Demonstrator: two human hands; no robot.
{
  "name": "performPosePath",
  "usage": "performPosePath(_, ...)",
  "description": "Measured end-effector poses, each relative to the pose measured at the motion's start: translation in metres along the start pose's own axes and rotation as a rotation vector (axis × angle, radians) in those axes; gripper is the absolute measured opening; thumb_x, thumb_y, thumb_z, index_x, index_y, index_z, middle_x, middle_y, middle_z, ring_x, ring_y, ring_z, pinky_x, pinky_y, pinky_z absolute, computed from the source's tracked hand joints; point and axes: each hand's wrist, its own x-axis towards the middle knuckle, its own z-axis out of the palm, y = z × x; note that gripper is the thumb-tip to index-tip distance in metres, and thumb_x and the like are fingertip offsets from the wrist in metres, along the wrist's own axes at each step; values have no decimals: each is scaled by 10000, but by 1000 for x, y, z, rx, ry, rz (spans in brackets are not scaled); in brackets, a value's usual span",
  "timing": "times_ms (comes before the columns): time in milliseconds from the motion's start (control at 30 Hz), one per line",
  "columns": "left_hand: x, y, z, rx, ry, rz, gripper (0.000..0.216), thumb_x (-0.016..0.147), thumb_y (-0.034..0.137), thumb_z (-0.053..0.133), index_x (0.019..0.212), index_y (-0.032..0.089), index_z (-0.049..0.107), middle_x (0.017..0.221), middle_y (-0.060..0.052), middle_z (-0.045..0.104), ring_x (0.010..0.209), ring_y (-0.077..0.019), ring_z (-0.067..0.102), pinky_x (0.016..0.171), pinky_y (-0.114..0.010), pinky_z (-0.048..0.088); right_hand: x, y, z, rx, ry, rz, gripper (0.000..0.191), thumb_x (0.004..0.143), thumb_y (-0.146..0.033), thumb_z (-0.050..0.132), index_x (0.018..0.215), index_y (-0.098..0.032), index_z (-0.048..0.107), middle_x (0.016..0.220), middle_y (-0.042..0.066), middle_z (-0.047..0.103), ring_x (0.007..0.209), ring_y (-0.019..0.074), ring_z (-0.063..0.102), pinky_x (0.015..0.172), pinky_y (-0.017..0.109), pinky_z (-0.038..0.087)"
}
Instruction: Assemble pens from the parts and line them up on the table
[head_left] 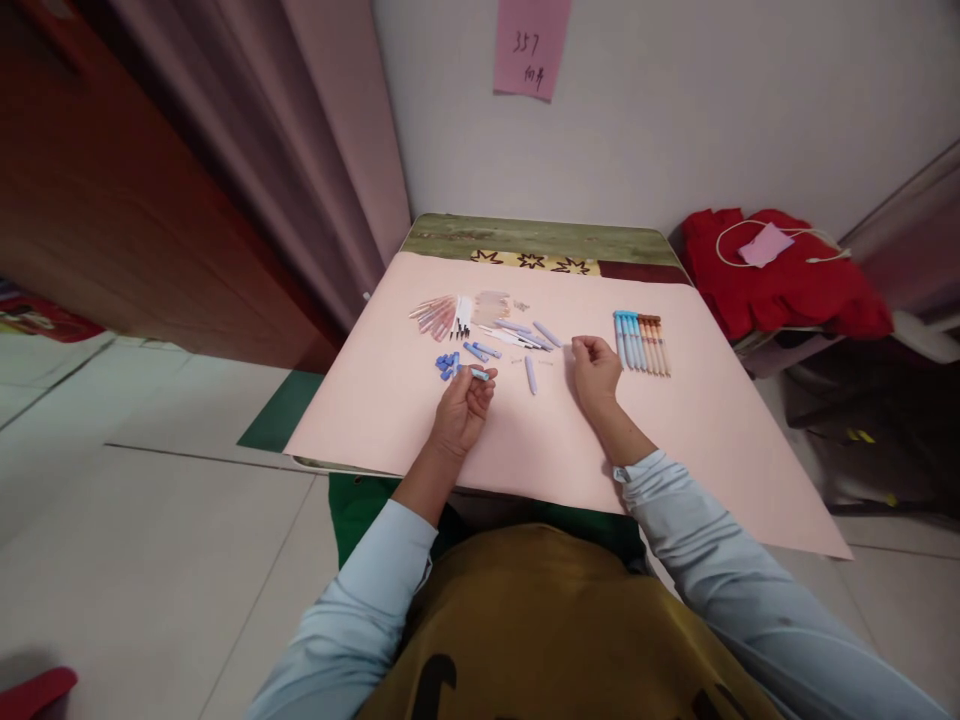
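My left hand (463, 408) is closed around a short blue pen barrel (478, 374), just above the table. My right hand (597, 372) is pinched shut near the row of pens; whatever is between its fingertips is too small to make out. Left of my left fingers lies a heap of dark blue pen pieces (448, 364), with two blue barrels (475, 351) behind it. Between my hands rests a lavender pen barrel (532, 375). More lavender barrels (547, 333) and thin white refills (504, 337) lie farther back.
Blue-topped pens (628, 340) and brown-topped pens (655, 345) stand in a row on the right. Clear pinkish tubes (437, 316), black-tipped refills (460, 320) and tiny metal parts (521, 306) lie at the back left. Pink paper (360, 400) covers the table. Red cloth (780, 275) sits beyond it.
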Motion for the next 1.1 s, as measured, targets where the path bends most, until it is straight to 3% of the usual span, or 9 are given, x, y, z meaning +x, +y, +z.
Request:
performPosePath(167,1,-2,-2,18,-42,-10,83,925,125,569,895,119,646,835,-66,730,648,-64,678,650,-133,556,-5,-2,-3,-32,-25,-18,296,821,-394,534,903,-153,685,844,49,684,729,167,579,720,296,467)
performPosePath(333,1,-2,-5,35,-50,-10,27,891,133,621,889,121,645,850,-63,722,653,-67,673,636,-135,552,-9,-17,-1,-367,-191,-162,227,838,-372,549,873,-211,704,869,30,679,728,175,578,734,308,432)
performPosePath(467,-1,0,-6,46,-73,-33,76,868,170,659,913,109,660,797,-46,702,615,-62,651,572,-125,537,2,-27,10,-611,-327,-243,204,870,-343,529,877,-238,704,948,38,671,812,195,581,679,299,380)
performPosePath(667,-5,4,-5,13,-84,-82,210,813,240,732,971,112,679,747,-22,660,563,-60,604,493,-134,496,8,-35,27,-759,-381,-301,224,921,-345,502,924,-243,701,982,37,666,821,188,589,649,285,345)
performPosePath(900,-5,8,-4,46,-101,-152,308,749,234,790,1011,103,696,734,-24,651,535,-57,578,486,-145,478,10,-54,36,-955,-512,-236,301,955,-328,455,960,-221,736,980,98,692,803,209,633,669,311,379)
performPosePath(1100,-5,8,-6,39,-94,-181,278,762,225,778,995,94,701,721,-16,647,522,-47,576,480,-133,479,23,-55,42,-1019,-581,-219,256,910,-297,512,963,-223,751,978,115,703,822,243,644,685,332,400)
